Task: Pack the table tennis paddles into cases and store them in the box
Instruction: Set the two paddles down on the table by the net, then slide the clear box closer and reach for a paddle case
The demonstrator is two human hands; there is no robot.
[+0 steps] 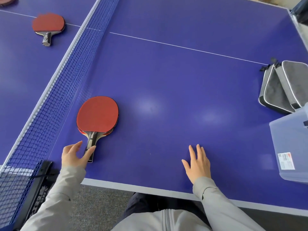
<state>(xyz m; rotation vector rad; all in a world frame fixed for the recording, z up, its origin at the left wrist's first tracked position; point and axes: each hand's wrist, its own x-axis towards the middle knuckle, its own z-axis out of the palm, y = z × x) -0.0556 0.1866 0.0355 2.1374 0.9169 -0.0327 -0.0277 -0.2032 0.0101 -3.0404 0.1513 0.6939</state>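
Observation:
A red-faced paddle (98, 115) lies flat on the blue table near the net, its handle pointing toward me. My left hand (74, 155) is at the handle's end, with the thumb touching it and the fingers spread beside it. My right hand (197, 162) rests flat on the table, fingers straight, holding nothing. A second red paddle (48, 23) lies across the net at the far left. Two grey cases (283, 85) lie at the right edge. A clear plastic box (290, 147) with a label stands beside them at the near right.
The blue net (66, 75) runs diagonally from the near left to the far middle, with its black clamp (40, 185) at the table edge. Part of a third paddle (7, 0) shows at the top left corner. A white line (183, 47) crosses the table.

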